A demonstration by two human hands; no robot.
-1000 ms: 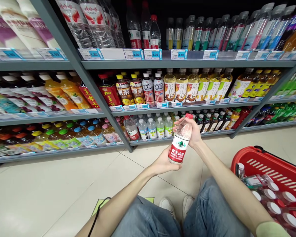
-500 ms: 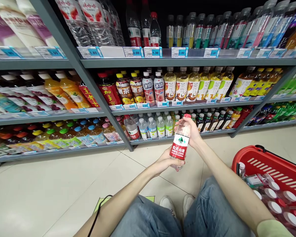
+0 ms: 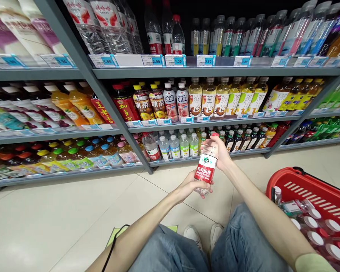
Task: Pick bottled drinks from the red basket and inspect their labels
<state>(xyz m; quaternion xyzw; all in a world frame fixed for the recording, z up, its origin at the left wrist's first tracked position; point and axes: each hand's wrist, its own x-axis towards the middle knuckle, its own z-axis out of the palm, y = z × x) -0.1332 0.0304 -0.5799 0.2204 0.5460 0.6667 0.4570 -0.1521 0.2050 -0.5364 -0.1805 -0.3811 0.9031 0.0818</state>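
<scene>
Water bottle: a clear water bottle (image 3: 206,169) with a red label, held in mid-air in front of the lowest shelf, leaning slightly to the right, above the floor and clear of everything but the hands.
Left hand: the left hand (image 3: 187,187) has its grip closed round the foot of the bottle, fingers curled under the base.
Right hand: the right hand (image 3: 222,153) has its grip closed round the neck and shoulder, with the cap mostly covered by the fingers.
Shelf edge: the front lip of the bottom shelf (image 3: 229,154) runs just behind the right hand. Small bottles (image 3: 184,145) stand in a packed row up to that lip.
Upright: a grey post (image 3: 113,113) slants down to the floor left of the hands, well apart from them.
Basket: a red basket (image 3: 323,202) sits on the floor to the person's right, near the right forearm. More bottles (image 3: 314,226) lie inside it.
Floor: pale tile (image 3: 59,215) lies open to the left of the knees as far as the shelf base.
Feet: white shoes (image 3: 192,234) show between the knees, below the bottle.
</scene>
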